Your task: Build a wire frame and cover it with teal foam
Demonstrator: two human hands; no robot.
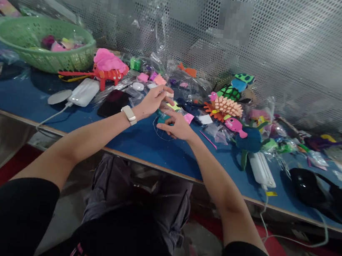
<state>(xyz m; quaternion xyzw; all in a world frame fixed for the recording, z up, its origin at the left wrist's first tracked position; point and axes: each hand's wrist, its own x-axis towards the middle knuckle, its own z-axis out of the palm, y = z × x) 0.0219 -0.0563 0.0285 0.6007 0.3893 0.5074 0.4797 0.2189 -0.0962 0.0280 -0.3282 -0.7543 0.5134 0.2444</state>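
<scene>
Both our hands work close together over the blue table (137,142), and we read clock directions from them, with twelve toward the mesh wall (295,47). The teal piece (162,117) sits between and beneath our fingers, partly covered. Our left hand (155,100) reaches over it with fingers stretched and slightly apart; whether any of them pinch it, we cannot tell. Our right hand (176,125) lies at its four o'clock side, forefinger bent and thumb tucked near, and again we cannot tell whether they press on anything. We judge the work in hand to be unfinished: what shows of the teal piece has no clear figure to it. Other pieces look complete to us: a spiky animal (229,106) and a green-and-black turtle (230,92) at two o'clock, a pink fish (236,126) at three, and a pink-and-red crab (109,71) at ten. At eleven to twelve lie small coloured blocks (159,79) among clear wrappers, seemingly unshaped material. A thin pink stick (209,140) rests apart from our fingers toward four. How much shaping is left on the teal piece, our own fingers hide.
</scene>
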